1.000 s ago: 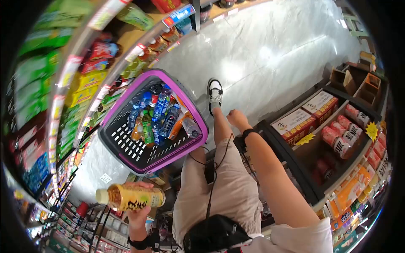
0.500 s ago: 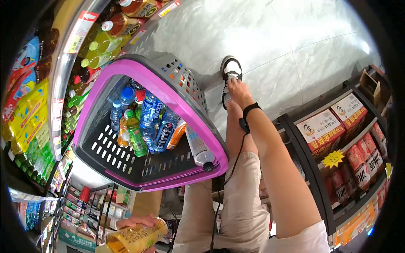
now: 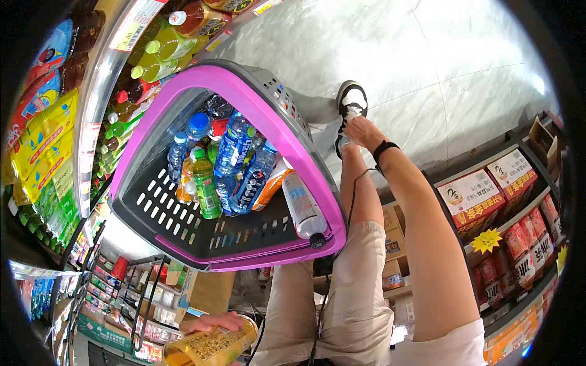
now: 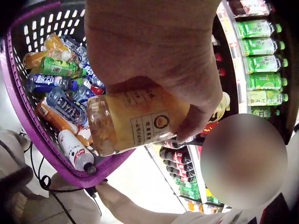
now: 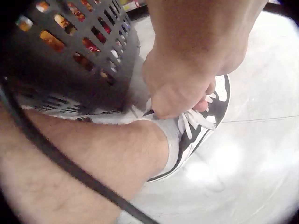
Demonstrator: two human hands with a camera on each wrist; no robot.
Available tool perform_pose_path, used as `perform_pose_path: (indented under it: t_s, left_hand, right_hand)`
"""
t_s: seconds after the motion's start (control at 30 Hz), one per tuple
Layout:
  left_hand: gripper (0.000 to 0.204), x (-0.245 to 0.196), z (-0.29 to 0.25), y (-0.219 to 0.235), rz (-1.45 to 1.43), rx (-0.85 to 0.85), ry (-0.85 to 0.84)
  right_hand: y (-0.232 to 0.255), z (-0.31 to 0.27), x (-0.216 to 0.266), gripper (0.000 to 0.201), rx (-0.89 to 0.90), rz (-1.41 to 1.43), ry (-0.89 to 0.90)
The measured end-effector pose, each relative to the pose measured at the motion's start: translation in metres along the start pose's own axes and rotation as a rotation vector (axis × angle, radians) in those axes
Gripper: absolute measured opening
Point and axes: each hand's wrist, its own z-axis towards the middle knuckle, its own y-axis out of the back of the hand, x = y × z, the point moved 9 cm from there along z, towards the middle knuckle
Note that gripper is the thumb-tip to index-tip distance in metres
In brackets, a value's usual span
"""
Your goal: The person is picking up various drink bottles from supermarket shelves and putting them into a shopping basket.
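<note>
At far left we had the yellow packs (image 3: 49,165) on the shelf (image 3: 86,137), with bottles of green and brown drink (image 3: 174,52) lying near the basket's edge. Next came our left hand (image 3: 210,321), its fingers curled round the amber bottle (image 3: 217,343), which lay tilted in our grip outside the basket (image 3: 213,74). We judged it full or nearly so, hence fairly heavy for one hand; its plastic wall would likely give a little under a squeeze, and the smooth label could slip if damp. The middle seemed the best place to hold it, and it looked unlikely to break. The cap end was cut off in the head view and covered by our hand in the left wrist view. Inside the basket the drinks (image 3: 235,146) overlapped, so we could not count them; the white bottle (image 3: 302,204) leaned by the rim. What bore the basket we could not make out. Further right, our right hand (image 3: 365,133) hung loosely curled over the shoe (image 3: 353,97), apparently holding nothing, though its fingers were partly hidden and we could not tell whether they touched the laces (image 5: 194,120). At far right stood the cartons (image 3: 469,194).
</note>
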Motion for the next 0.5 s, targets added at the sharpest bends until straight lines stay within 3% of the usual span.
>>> perform_pose_path:
  t_s: [0.17,0.3,0.33,0.4,0.47,0.5]
  left_hand:
    - [0.081,0.004,0.001,0.004,-0.02,-0.01,-0.014]
    - [0.081,0.006,0.004,-0.001,-0.063,-0.024,-0.013]
    - [0.081,0.003,0.008,-0.009,-0.032,0.056,-0.007]
    - [0.081,-0.003,0.017,-0.01,0.006,0.131,-0.009]
    - [0.078,0.0,0.015,-0.012,0.24,0.358,0.073]
    - [0.078,0.001,0.012,-0.012,0.242,0.352,0.084]
  right_hand:
    - [0.007,-0.009,0.008,0.018,0.003,0.02,0.098]
    - [0.004,-0.007,-0.019,0.016,0.036,0.209,-0.016]
    - [0.003,-0.01,-0.021,0.016,0.037,0.211,-0.019]
    - [0.001,-0.009,-0.041,0.015,0.016,0.393,-0.198]
    - [0.004,-0.01,-0.046,0.014,-0.012,0.421,-0.238]
    - [0.003,-0.013,-0.047,0.014,-0.031,0.452,-0.288]
